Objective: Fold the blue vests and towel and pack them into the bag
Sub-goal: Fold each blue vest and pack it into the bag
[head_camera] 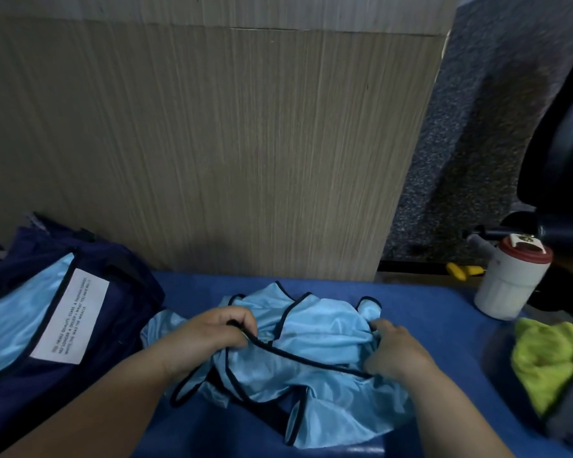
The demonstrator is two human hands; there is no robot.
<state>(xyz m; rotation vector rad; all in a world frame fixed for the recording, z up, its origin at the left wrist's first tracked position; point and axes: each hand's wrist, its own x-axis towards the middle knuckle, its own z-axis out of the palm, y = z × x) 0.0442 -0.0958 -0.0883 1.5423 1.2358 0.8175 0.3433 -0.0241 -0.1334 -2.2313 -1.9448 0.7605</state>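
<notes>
Watching from beside: bag (pixel 20 292) at far left | left grip (pixel 209 338) pinching the blue vest (pixel 321 328) by its dark trim | vest crumpled on the tabletop (pixel 427 299), stretched left-to-right between grips | right grip (pixel 397 348) clamped on its right edge | left nearer bag.

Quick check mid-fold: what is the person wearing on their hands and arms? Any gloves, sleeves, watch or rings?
No gloves on the left hand or the right hand. The left forearm and the right forearm are uncovered down to the picture's bottom edge, so no sleeve shows. No watch, band or ring is visible, though the picture is dim and slightly soft.
</notes>
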